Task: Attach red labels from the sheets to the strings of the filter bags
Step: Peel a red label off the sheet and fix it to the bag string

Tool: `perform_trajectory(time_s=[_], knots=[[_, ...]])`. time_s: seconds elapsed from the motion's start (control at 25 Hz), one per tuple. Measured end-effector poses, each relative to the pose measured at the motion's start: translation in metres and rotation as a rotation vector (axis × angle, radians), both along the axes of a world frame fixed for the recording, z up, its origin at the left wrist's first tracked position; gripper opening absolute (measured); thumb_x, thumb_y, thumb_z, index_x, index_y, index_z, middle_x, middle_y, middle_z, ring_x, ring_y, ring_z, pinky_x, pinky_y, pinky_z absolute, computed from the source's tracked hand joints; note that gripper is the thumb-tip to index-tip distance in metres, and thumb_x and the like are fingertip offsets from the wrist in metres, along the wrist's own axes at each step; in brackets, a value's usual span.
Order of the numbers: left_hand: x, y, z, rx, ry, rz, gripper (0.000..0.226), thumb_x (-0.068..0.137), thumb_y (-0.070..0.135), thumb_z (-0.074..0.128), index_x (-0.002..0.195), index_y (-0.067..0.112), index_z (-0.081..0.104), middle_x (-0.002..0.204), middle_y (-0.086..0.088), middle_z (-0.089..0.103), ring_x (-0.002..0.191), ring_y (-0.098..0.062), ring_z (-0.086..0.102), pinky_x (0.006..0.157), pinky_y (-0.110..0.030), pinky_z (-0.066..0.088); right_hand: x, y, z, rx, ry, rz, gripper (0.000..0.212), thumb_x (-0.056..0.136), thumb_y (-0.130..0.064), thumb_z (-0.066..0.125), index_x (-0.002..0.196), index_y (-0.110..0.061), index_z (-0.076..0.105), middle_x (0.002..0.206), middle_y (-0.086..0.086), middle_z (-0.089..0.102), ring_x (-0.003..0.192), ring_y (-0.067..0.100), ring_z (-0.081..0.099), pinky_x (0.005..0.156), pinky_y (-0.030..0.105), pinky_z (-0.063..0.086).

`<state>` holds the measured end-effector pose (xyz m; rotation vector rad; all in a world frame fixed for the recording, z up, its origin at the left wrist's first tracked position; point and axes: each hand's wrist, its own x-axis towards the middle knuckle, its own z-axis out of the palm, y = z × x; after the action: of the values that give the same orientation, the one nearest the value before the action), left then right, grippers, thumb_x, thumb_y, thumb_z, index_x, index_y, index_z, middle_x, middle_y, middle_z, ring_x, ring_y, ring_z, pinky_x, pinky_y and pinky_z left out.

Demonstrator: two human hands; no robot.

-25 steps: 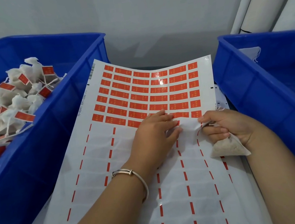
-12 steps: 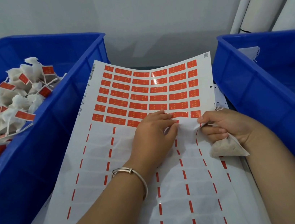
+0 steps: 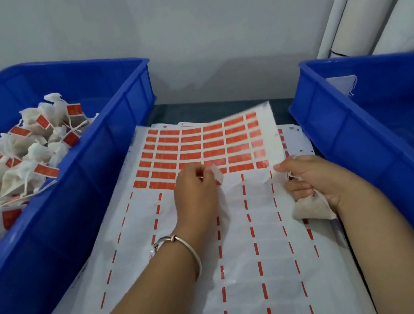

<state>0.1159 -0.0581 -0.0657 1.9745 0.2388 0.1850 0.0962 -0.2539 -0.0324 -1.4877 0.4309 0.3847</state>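
My left hand (image 3: 196,193) pinched a peeled label (image 3: 217,174), flimsy and sticky, by one edge; my right hand (image 3: 310,182) clutched the soft bag (image 3: 311,208).

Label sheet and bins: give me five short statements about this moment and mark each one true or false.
1. The left hand pinches a peeled label above the label sheet. True.
2. The right hand is empty. False: it holds a filter bag.
3. The left bin holds bags that already carry red labels. True.
4. Every label on the sheet has been peeled off. False: rows of red labels remain at the far end.
5. A bracelet sits on the right wrist. False: it is on the left wrist.
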Motion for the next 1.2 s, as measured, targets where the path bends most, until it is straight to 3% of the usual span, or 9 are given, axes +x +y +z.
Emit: perform_trajectory(time_s=[0.08,0.16,0.32,0.48,0.6,0.68,0.8,1.04,1.2], knots=[[0.002,0.001,0.0,-0.046,0.051,0.055,0.02,0.097,0.033,0.044,0.079,0.031,0.051,0.08,0.018,0.054,0.072,-0.009,0.056,0.055,-0.012,0.036,-0.005,0.004,0.008,-0.243,-0.036,-0.14,0.018,0.089,-0.017,0.063,0.105,-0.021,0.057,0.083,0.003,0.07,0.035,0.007,0.048,0.036,0.018,0.038],[0.003,0.002,0.001,-0.1,0.058,0.094,0.021,0.097,0.035,0.043,0.078,0.032,0.05,0.079,0.019,0.053,0.07,-0.008,0.056,0.053,-0.011,0.035,-0.017,0.006,0.017,-0.315,-0.124,-0.218,0.019,0.09,-0.01,0.06,0.101,-0.025,0.058,0.082,0.005,0.07,0.036,0.006,0.052,0.039,0.019,0.043],[0.001,0.004,0.005,-0.293,0.055,0.161,0.018,0.094,0.041,0.047,0.084,0.03,0.055,0.077,0.018,0.06,0.063,-0.005,0.061,0.041,-0.002,0.035,-0.046,0.019,0.035,-0.26,-0.3,0.014,0.024,0.09,-0.002,0.057,0.101,-0.02,0.069,0.08,0.001,0.075,0.055,0.009,0.065,0.052,0.018,0.052],[0.002,0.009,0.008,-0.385,0.087,0.114,0.016,0.094,0.04,0.048,0.088,0.029,0.058,0.081,0.015,0.062,0.068,-0.008,0.062,0.045,-0.008,0.038,-0.057,0.038,0.052,-0.378,-0.56,0.073,0.023,0.085,-0.022,0.06,0.097,-0.041,0.066,0.089,-0.019,0.073,0.086,-0.006,0.066,0.067,0.006,0.049],[0.0,0.018,0.011,-0.449,0.097,0.068,0.016,0.093,0.039,0.051,0.086,0.028,0.061,0.071,0.015,0.064,0.065,-0.007,0.063,0.04,-0.004,0.037,-0.063,0.054,0.059,-0.425,-0.663,0.099,0.021,0.074,-0.04,0.057,0.088,-0.053,0.064,0.088,-0.031,0.069,0.093,-0.023,0.056,0.07,-0.005,0.039],[-0.003,0.022,0.011,-0.481,0.078,0.032,0.015,0.092,0.04,0.053,0.087,0.028,0.061,0.069,0.017,0.066,0.065,-0.005,0.064,0.043,-0.005,0.04,-0.067,0.064,0.058,-0.304,-0.703,0.089,0.019,0.069,-0.045,0.06,0.081,-0.056,0.069,0.092,-0.027,0.071,0.096,-0.016,0.059,0.073,-0.002,0.042],[-0.006,0.024,0.013,-0.558,0.058,-0.016,0.014,0.094,0.037,0.051,0.089,0.028,0.061,0.07,0.015,0.068,0.067,-0.006,0.067,0.047,-0.012,0.047,-0.067,0.073,0.046,0.055,-0.698,0.068,0.027,0.061,-0.045,0.069,0.087,-0.046,0.075,0.096,-0.01,0.074,0.095,0.009,0.069,0.074,0.015,0.053],[-0.013,0.026,0.037,-0.577,0.072,-0.286,0.015,0.094,0.023,0.052,0.089,0.017,0.065,0.075,0.001,0.072,0.071,-0.017,0.071,0.061,-0.023,0.057,-0.054,0.081,0.014,0.131,-0.589,-0.034,0.026,0.073,-0.029,0.067,0.097,-0.036,0.074,0.103,-0.002,0.074,0.095,0.019,0.071,0.074,0.021,0.055],[-0.028,0.022,0.041,-0.32,0.134,-0.474,0.019,0.096,0.031,0.048,0.085,0.027,0.064,0.07,0.016,0.069,0.066,0.0,0.066,0.058,-0.012,0.05,-0.051,0.078,0.011,0.179,-0.624,-0.077,0.027,0.074,-0.027,0.066,0.098,-0.035,0.072,0.101,0.002,0.074,0.092,0.02,0.071,0.072,0.023,0.056]])
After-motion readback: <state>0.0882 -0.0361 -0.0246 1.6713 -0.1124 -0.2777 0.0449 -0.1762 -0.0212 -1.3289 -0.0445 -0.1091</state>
